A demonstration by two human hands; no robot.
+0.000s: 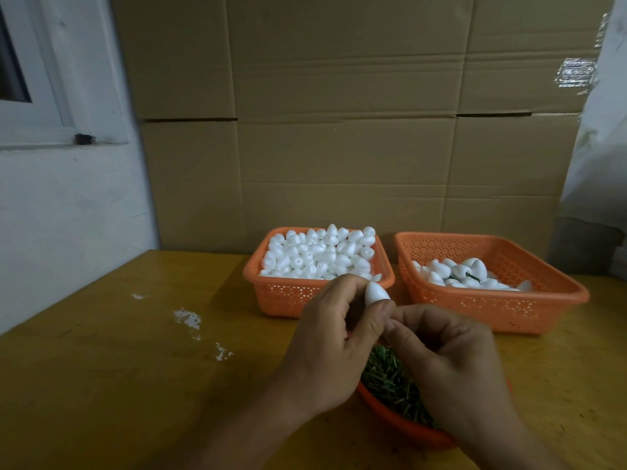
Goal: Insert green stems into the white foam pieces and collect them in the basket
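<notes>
L hand (330,337) pinches white egg-shaped foam piece (376,293); R hand (451,361) fingers curled at its base, stem hidden. Push straight, w/ light squeeze; foam likely dents.

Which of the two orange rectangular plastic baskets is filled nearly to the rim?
The left orange basket, heaped with plain white foam pieces; the right orange basket holds few.

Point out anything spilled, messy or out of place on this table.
White crumbs and smears lie scattered on the yellow table, left of the full foam basket. They look like foam debris, though that can't be confirmed. Nothing else stands out: both orange baskets sit upright.
</notes>
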